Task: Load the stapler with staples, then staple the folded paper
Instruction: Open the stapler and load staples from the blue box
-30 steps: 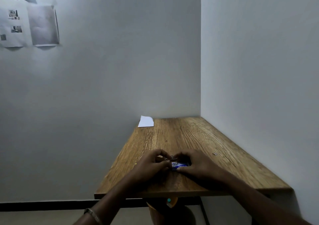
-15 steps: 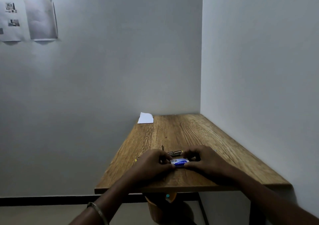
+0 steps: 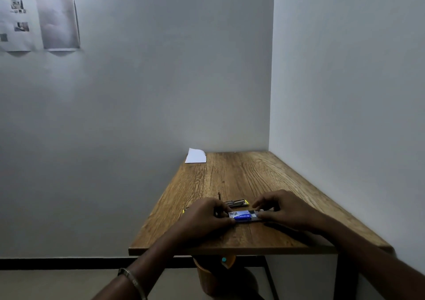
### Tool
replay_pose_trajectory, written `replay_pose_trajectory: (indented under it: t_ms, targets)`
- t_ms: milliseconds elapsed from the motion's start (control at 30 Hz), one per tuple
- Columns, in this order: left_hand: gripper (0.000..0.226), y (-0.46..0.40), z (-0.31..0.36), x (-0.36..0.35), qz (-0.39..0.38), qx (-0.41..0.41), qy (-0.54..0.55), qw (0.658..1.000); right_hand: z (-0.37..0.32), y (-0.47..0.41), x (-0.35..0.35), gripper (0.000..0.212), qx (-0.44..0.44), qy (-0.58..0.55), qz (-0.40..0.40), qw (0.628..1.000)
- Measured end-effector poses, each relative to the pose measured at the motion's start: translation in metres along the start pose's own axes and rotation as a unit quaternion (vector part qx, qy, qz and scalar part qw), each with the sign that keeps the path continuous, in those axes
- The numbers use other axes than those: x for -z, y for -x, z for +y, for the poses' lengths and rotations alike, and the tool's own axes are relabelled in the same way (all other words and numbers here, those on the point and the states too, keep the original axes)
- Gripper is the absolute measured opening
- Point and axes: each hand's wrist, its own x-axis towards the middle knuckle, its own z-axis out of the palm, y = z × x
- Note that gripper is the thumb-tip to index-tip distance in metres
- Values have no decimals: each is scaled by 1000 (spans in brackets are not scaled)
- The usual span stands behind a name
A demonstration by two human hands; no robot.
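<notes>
A small blue and white staple box [image 3: 241, 216] lies near the front of the wooden table [image 3: 241, 177]. My left hand [image 3: 204, 217] pinches its left end and my right hand [image 3: 285, 210] holds its right end, where a white inner tray sticks out. Just behind the box lies the stapler [image 3: 236, 202], metal with a yellow tip, lying open and partly hidden by my left hand. The folded white paper [image 3: 196, 156] rests at the table's far left corner, far from both hands.
The table stands in a corner, with a wall along its right side and another behind it. An orange stool or bin [image 3: 216, 274] sits under the front edge. Printed sheets [image 3: 39, 21] hang on the wall at the upper left.
My hands have drawn apart along the staple box, so more of it and its white tray show. The stapler behind them has come into view.
</notes>
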Motion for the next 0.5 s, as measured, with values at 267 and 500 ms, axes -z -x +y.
replay_pose_trajectory:
  t_ms: [267, 500]
  targets:
    - [35, 1, 1, 0, 11, 2, -7, 1000, -17, -17, 15, 20, 33, 90, -86, 992]
    - [36, 1, 2, 0, 6, 5, 2, 1000, -24, -22, 22, 23, 32, 112, -130, 985]
